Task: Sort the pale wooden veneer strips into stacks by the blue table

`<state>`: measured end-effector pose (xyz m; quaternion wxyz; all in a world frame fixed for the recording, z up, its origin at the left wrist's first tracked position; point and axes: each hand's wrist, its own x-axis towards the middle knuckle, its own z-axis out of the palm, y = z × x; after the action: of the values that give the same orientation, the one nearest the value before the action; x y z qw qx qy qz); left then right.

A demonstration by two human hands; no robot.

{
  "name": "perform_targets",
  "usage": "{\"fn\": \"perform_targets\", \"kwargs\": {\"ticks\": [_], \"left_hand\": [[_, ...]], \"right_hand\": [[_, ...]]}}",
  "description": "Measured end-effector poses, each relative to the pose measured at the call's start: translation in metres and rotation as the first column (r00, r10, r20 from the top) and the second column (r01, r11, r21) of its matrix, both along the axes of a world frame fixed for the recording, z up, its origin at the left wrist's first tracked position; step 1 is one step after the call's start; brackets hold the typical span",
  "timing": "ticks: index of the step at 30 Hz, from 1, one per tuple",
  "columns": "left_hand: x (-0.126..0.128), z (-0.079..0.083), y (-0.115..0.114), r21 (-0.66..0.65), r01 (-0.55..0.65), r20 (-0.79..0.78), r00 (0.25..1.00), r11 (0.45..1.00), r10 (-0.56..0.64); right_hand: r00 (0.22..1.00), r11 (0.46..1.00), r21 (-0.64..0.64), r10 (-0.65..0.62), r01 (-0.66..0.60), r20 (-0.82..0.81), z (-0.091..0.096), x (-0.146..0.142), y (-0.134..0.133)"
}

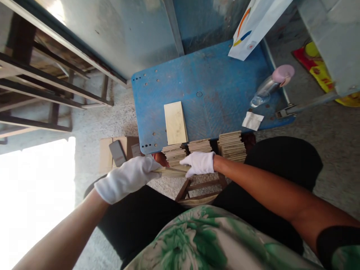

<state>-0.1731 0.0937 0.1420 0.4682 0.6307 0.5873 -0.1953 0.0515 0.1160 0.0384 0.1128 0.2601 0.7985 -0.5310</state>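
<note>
My left hand (131,176), in a white glove, has its fingers closed on one end of some thin wooden boards (172,172) in front of my lap. The other end sits between the thumb and fingers of my right hand (200,163), also white-gloved. The boards look slightly fanned; how many there are I cannot tell. Just beyond my hands stand three stacks of thin wooden boards: a left stack (173,150), a middle stack (200,145) and a taller right stack (232,145). More flat pale boards (175,123) lie on the blue table (219,90).
On the table's right are a pink-lidded bottle (266,87), a clear cup (259,99) and a crumpled paper (252,121). A white bag (247,33) stands behind. A phone (117,153) lies on cardboard (105,154) at left. Wooden frames (53,90) stand further left.
</note>
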Motion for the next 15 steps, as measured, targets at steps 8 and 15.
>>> {"fn": "perform_targets", "kwargs": {"ticks": [8, 15], "left_hand": [[0.037, -0.07, -0.026, -0.047, 0.317, -0.175, 0.931, 0.947, -0.321], [0.055, -0.134, -0.043, 0.022, -0.194, -0.106, 0.975, 0.981, 0.196]], "right_hand": [[0.985, 0.978, 0.116, -0.171, 0.171, -0.005, -0.003, 0.004, 0.017], [0.988, 0.982, 0.113, -0.151, 0.151, -0.016, -0.004, 0.004, 0.017]]}}
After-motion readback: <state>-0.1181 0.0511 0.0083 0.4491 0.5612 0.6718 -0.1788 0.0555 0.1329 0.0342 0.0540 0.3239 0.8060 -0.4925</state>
